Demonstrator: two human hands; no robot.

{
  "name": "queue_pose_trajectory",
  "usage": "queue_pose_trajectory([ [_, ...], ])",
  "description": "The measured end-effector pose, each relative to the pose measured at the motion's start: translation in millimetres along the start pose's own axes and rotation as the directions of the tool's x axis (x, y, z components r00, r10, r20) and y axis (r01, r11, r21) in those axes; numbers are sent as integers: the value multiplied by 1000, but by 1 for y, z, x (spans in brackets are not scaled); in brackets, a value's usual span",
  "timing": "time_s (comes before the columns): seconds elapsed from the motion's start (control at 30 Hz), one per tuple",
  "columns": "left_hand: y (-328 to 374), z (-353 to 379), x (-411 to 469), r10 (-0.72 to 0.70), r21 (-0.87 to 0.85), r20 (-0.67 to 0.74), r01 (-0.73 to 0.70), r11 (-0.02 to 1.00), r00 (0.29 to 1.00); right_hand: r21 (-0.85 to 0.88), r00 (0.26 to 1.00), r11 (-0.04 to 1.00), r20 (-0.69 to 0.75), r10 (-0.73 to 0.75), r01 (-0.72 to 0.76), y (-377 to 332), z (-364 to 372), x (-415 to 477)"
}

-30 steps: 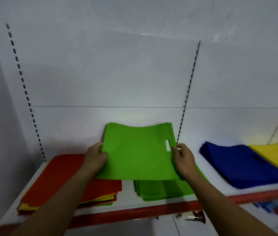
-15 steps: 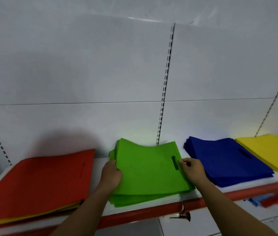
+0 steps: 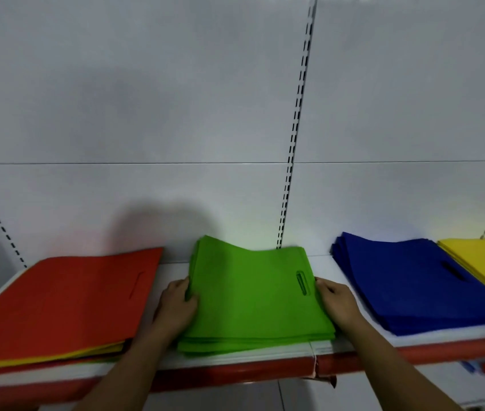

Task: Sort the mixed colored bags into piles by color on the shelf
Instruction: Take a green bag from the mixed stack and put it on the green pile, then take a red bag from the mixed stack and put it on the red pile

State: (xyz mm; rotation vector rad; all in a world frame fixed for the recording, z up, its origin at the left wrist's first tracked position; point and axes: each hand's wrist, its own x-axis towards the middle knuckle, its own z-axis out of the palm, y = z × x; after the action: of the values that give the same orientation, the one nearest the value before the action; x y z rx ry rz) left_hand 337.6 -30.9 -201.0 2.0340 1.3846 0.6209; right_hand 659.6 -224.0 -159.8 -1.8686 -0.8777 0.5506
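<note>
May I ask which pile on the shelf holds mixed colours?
The leftmost pile, red on top: yellow edges show beneath; the green pile, blue pile and yellow pile look uniform.

On the white shelf (image 3: pixel 324 271) lie a red-topped mixed pile (image 3: pixel 66 304), green pile (image 3: pixel 250 301), blue pile (image 3: pixel 407 280) and yellow pile (image 3: pixel 484 259)

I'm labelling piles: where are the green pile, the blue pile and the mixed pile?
green pile (image 3: pixel 253 301), head view, middle of top bag.
blue pile (image 3: pixel 407 286), head view, middle of top bag.
mixed pile (image 3: pixel 66 304), head view, red top bag.
</note>
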Motion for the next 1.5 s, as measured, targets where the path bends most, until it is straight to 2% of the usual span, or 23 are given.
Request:
queue_pose_trajectory([
  [0.1, 10, -4, -5, 12, -22, 66, -11, 1000, 998, -134, 998, 990, 48, -43, 49, 8, -1, 4],
  [0.23, 5, -6, -2, 3, -49, 119, 3, 999, 993, -146, 996, 988, 74, -39, 50, 7, -2, 2],
  [0.37, 20, -5, -7, -58, -27, 134, 62, 998, 989, -28, 996, 999, 82, 35, -32, 0, -6, -1],
  [0.5, 53, -10, -20, -177, 94, 106, 168, 981, 978, -33, 972, 985, 160, 170, -167, -9, -11, 3],
  [0.57, 72, -23, -22, -100, 135, 58, 91, 987, 993, -169, 983, 978, 112, 146, -126, -18, -14, 5],
  [0.63, 94, -46, -23, 68, 153, 31, -72, 986, 997, -299, 1000, 954, -20, -12, 6, -38, -17, 3],
  [0.7, 108, -78, -23, 201, 121, 1, -200, 972, 980, -311, 983, 942, -85, -163, 129, -68, -12, -3],
  [0.77, 111, -117, -27, 262, 111, -69, -254, 961, 963, -326, 964, 919, -70, -258, 222, -99, 3, -10],
  [0.9, 62, -193, -33, 219, 220, -131, -187, 957, 967, -357, 921, 858, 21, -388, 369, -156, 63, -29],
  [1.07, -39, -262, -49, 112, 352, -137, -57, 934, 984, -370, 890, 809, 164, -426, 456, -196, 156, -56],
  [1.2, -113, -291, -67, 22, 430, -136, 39, 902, 990, -394, 875, 784, 287, -391, 480, -203, 220, -74],
  [1.3, -150, -300, -79, -47, 494, -140, 111, 862, 989, -408, 880, 788, 325, -345, 460, -205, 256, -88],
  [1.4, -171, -297, -89, -67, 517, -88, 103, 850, 994, -416, 892, 812, 370, -260, 410, -198, 282, -94],
  [1.5, -175, -288, -97, -34, 519, -64, 63, 853, 997, -437, 910, 819, 345, -231, 373, -193, 292, -99],
])
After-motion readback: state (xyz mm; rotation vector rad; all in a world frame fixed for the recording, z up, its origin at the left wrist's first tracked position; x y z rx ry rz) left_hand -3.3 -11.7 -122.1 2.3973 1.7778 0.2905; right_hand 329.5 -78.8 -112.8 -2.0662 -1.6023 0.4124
